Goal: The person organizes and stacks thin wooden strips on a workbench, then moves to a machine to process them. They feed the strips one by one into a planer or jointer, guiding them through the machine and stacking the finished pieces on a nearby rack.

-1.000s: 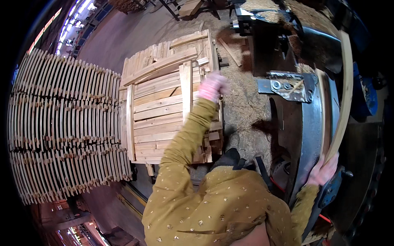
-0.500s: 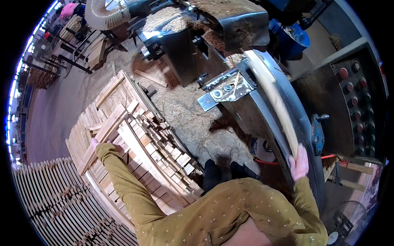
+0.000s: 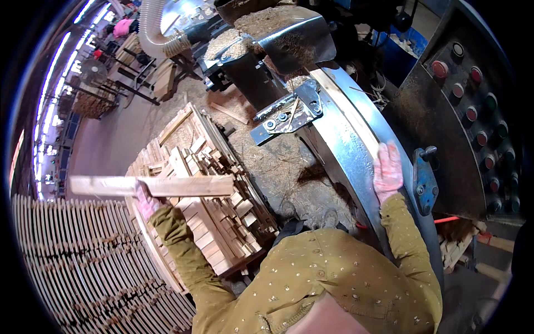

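My left hand is closed around the middle of a flat wooden board, raised over a pallet stack of cut wood pieces. The board lies roughly crosswise, its ends sticking out on both sides of the hand. On the right, my right hand lies flat with fingers stretched out against the near end of a narrow wood strip. That strip rests on the curved metal machine bed, and its far end goes in under the sawdust-covered machine hood.
A bolted metal guide borders the strip on its left. Right of the bed stand a blue clamp with a handle and a control panel with several buttons. Slatted wood stacks fill the lower left. A ribbed hose hangs behind.
My left hand has lifted a board off the stack. My right hand has moved forward, and the strip has slid farther under the hood. The view has shifted slightly.
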Demonstrator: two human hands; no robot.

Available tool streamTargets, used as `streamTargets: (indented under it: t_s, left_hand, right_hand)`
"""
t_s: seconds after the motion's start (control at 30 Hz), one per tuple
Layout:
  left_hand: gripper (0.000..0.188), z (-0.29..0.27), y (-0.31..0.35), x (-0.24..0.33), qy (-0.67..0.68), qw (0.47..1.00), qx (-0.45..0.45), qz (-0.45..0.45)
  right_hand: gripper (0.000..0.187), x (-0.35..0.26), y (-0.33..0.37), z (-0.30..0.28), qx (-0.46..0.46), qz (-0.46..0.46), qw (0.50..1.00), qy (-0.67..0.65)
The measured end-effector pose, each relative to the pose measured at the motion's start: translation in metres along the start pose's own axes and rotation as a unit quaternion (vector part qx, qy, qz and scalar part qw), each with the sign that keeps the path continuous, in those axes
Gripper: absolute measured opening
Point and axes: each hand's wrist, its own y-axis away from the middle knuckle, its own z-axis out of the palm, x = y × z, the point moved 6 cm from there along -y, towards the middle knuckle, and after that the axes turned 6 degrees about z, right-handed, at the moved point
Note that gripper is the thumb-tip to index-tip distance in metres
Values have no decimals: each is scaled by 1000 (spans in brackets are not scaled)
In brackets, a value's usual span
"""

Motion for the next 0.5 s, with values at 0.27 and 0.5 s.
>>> streamTargets:
  t_s: [0.27, 0.5]
  left_hand:
    - [45, 243, 217, 50, 55, 938, -298, 169]
    - [57, 212, 436, -99, -127, 771, -594, -190]
  right_hand:
    - [54, -52, -66, 24, -53, -11, 943, -327]
    - [50, 7, 65, -91, -74, 13, 989, -124]
